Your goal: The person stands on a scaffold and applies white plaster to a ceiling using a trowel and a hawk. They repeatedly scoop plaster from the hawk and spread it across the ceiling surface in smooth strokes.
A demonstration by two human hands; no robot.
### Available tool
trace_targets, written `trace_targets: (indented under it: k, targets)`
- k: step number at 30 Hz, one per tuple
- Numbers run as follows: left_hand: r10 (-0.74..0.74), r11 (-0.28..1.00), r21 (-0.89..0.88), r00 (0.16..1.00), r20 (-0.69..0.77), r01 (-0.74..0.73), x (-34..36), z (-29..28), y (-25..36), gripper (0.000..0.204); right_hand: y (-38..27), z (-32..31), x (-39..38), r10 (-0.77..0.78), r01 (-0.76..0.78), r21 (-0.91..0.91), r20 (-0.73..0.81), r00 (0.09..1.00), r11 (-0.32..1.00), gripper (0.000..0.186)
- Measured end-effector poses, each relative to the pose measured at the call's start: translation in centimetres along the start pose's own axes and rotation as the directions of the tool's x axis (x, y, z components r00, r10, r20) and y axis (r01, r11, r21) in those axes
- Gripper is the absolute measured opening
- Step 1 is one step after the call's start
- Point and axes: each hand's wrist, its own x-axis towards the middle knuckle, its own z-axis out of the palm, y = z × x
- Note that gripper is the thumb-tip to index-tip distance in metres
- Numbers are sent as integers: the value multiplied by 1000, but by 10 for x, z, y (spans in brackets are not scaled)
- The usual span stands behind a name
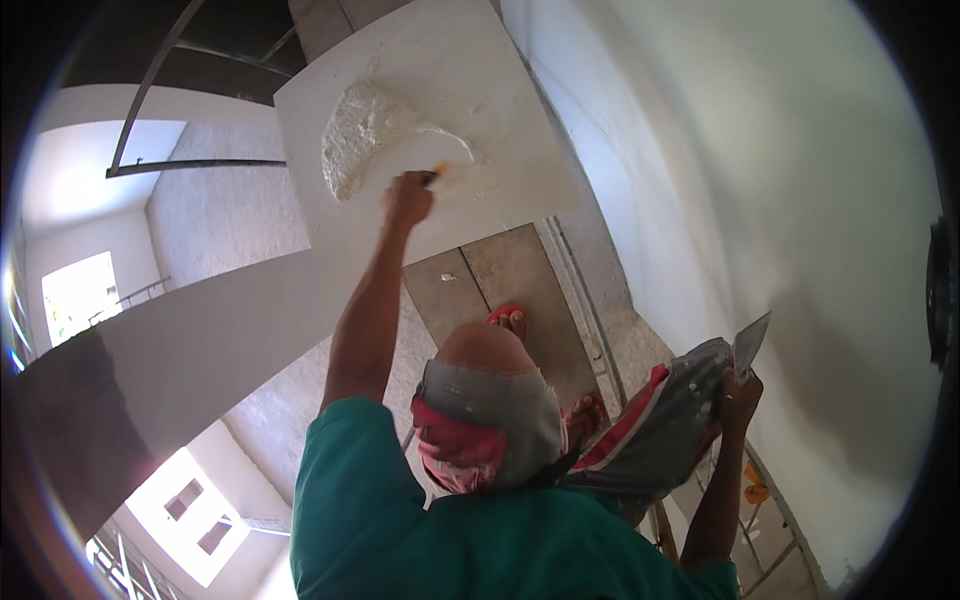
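Observation:
Over a large white board, my left arm reaches forward. My left hand is closed round a small tool with a dark and yellowish handle; its working end is blurred, so its exact kind does not show. Just beyond the hand, a heap of wet white plaster spreads in a curved ridge with a thin tail to the right. At the right, by my knee and near the white wall, my right hand grips a putty knife, its metal blade pointing up and away.
A smooth white wall rises along the right. Below the board lie brownish planks, where my feet in red sandals rest. Metal scaffold bars stand at the far left, above a drop to a lower floor. A pale ledge runs diagonally.

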Motion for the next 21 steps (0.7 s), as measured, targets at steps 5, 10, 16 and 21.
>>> trace_targets:
  k: [5, 10, 16, 21]
  targets:
    - [104, 968, 249, 905, -412, 2, 18, 64, -103, 64, -15, 2, 11, 24, -32, 58, 134, 991, 998, 25]
    - [256, 964, 97, 963, -81, -248, -71, 93, -14, 65, -5, -6, -4, 100, -101, 14, 62, 993, 995, 24]
    - [-96, 995, -28, 972, -216, 92, -24, 52, -99, 43, -8, 4, 5, 29, -33, 51, 77, 997, 998, 23]
    - [12, 1000, 22, 1000, 27, -13, -84, 51, -7, 44, -15, -6, 0, 83, -87, 54, 76, 994, 995, 22]
